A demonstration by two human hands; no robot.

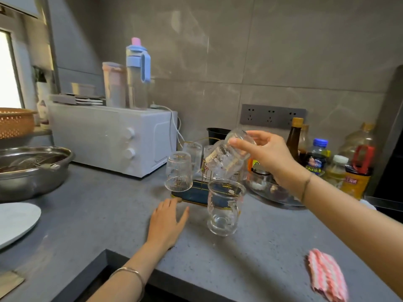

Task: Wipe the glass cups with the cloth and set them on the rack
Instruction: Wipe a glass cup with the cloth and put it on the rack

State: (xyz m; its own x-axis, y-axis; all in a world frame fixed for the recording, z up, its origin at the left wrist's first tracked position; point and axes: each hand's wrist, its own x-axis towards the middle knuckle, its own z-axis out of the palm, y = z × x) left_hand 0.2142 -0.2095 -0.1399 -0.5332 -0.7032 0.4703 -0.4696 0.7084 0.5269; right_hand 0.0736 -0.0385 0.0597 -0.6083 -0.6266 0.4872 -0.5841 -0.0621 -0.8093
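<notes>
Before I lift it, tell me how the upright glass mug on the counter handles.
The glass mug looks rigid and probably fragile, being clear glass. Tall for its base, it could tip if pushed high. Smooth walls may be slippery; its side handle likely gives surer grip.

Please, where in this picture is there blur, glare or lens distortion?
Head view: the glass cup held in the right hand is smeared by motion blur; the window at far left is blown out white; the wall tiles carry soft reflections; the wide lens tilts vertical lines near both side edges.
</notes>
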